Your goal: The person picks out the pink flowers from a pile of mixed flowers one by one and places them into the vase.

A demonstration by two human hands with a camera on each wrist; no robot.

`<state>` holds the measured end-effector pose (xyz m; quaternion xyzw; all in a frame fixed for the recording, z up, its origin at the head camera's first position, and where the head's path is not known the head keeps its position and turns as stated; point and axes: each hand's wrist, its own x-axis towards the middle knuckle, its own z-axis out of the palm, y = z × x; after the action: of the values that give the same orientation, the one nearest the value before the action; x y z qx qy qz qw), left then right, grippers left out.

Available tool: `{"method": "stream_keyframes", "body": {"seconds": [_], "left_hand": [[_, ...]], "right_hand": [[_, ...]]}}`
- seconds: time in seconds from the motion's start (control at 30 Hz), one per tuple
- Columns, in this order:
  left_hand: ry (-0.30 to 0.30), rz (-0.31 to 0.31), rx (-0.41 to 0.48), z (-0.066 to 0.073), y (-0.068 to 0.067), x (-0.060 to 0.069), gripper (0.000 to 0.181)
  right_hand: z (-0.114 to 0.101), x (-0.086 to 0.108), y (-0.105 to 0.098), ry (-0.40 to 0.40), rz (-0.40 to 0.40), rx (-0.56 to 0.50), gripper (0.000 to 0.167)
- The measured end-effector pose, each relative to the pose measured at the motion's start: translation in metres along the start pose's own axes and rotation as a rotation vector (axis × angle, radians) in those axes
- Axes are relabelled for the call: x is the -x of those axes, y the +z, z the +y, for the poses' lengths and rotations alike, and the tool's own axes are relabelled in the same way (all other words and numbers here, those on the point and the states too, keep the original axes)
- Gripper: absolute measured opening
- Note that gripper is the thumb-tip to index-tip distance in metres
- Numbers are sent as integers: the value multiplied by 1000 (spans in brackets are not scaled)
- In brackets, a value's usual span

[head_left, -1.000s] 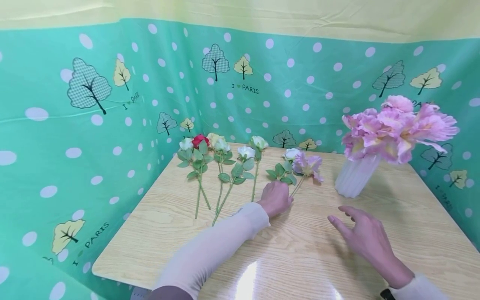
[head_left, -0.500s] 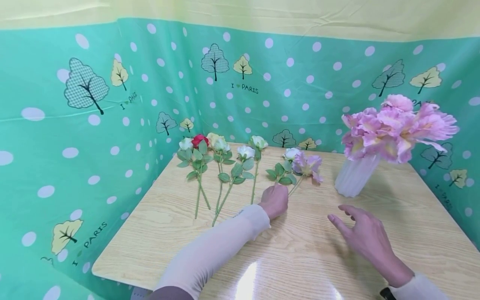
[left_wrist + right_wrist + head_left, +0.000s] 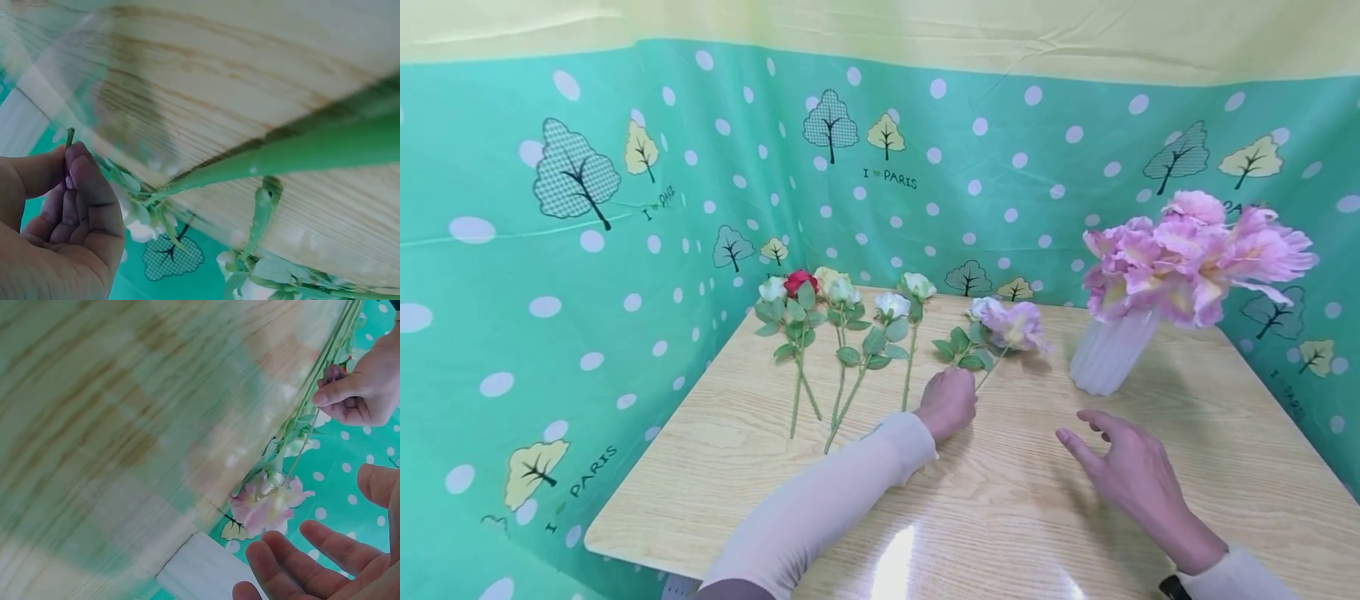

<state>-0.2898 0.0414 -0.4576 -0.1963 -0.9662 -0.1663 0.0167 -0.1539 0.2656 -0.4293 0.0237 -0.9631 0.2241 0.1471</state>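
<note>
My left hand (image 3: 950, 402) pinches the thin stem of a pale purple-pink flower (image 3: 1019, 326) between thumb and fingers. In the left wrist view the stem's cut end (image 3: 70, 134) sticks out above the fingertips. That bloom overlaps a white rose (image 3: 983, 307) with green leaves, whose lower stem is hidden behind the hand. My right hand (image 3: 1133, 473) hovers above the table, fingers loosely spread and holding nothing. Beyond it a white ribbed vase (image 3: 1110, 357) leans to the right, full of large pink flowers (image 3: 1195, 258).
Several white roses (image 3: 892, 305), a red rose (image 3: 801, 282) and a cream rose (image 3: 830, 278) lie with their stems on the wooden table (image 3: 700, 492), left of my left hand. A green dotted curtain (image 3: 985, 208) surrounds the table's back and sides.
The left hand has shifted slightly left along the stem. The purple-pink bloom has turned and moved a little to the right and up. My right hand and the vase stay where they were.
</note>
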Motion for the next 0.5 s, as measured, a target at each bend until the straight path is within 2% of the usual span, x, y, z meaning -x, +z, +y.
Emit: {"method": "stream_keyframes", "body": {"seconds": [0.13, 0.27, 0.37, 0.5], "left_hand": [[1, -13, 40, -1, -7, 5, 37], [-7, -5, 87, -3, -13, 11, 26], [-3, 20, 112, -5, -16, 15, 16], [17, 64, 132, -7, -19, 20, 15]], "right_hand": [[-1, 0, 0, 5, -6, -4, 59], [-1, 0, 1, 0, -4, -9, 58], [-2, 0, 1, -2, -8, -11, 59], [-2, -1, 2, -2, -8, -11, 59]]}}
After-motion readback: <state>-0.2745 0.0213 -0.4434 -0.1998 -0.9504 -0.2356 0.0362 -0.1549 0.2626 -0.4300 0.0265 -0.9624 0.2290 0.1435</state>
